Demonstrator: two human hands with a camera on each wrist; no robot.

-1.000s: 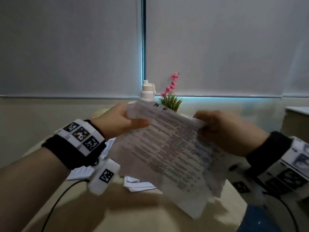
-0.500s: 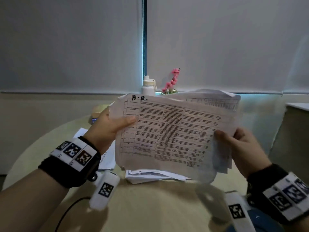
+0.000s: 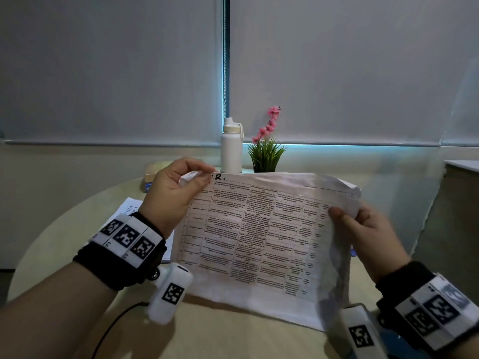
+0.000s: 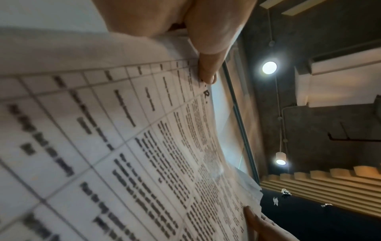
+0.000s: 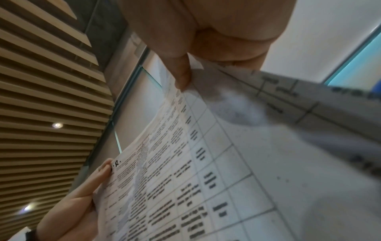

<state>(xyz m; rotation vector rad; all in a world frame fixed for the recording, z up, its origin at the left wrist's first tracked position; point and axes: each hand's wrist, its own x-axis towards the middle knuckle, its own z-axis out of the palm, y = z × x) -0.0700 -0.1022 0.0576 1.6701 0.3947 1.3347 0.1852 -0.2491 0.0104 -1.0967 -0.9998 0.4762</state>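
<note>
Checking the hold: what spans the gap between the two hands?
In the head view, the printed sheets span it, the left hand pinching their top corner, the right hand gripping their right edge.

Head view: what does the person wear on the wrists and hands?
Left hand and right hand are bare, no sleeves. Each wrist has a black band, a white strip of black square codes and a white coded pod; a black cable leaves the left.

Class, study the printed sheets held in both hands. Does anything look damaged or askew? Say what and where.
Yes. The printed sheets are crumpled: the top left corner curls over where the left hand pinches it, and the right edge wrinkles and buckles beside the right hand.
</note>
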